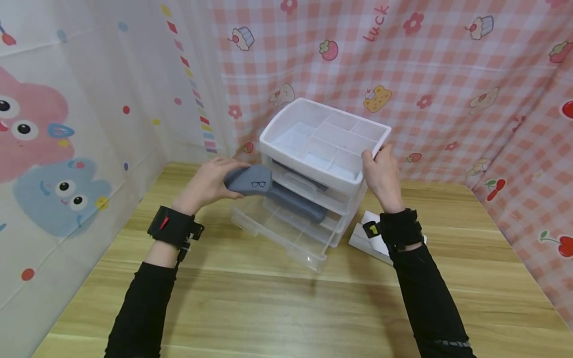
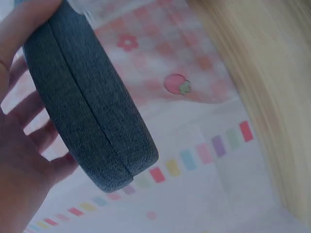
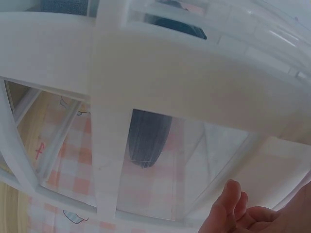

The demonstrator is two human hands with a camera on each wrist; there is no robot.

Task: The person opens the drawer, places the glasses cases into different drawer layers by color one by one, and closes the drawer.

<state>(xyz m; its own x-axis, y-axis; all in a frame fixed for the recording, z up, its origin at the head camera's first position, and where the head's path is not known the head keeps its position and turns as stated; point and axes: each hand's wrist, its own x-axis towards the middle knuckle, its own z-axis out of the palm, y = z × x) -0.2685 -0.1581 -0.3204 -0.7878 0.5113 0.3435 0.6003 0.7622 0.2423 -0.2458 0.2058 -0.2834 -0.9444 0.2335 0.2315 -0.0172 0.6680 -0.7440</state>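
Grey case point(image 1: 247, 180) gripped within left fingers point(image 1: 227, 163), parted to its width; right fingers point(image 1: 387, 151) curled, gripping white organizer point(image 1: 309, 167).

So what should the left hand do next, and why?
Probably ease the oblong gray fabric case into the rectangular clear plastic drawer: the left hand holds it near that open drawer, and the right hand grips the white plastic organizer.

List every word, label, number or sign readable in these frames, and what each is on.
"Luck": on the pink gingham curtain.
Eyeglasses pictogram, no letters seen: on the gray eyeglass case in the left hand.
Lettering on the right sleeve: too blurred to read.
Red tag, left wrist strap; yellow tag, right wrist strap: any marks too small to read.
Red character on the curtain, right wrist view: unclear.
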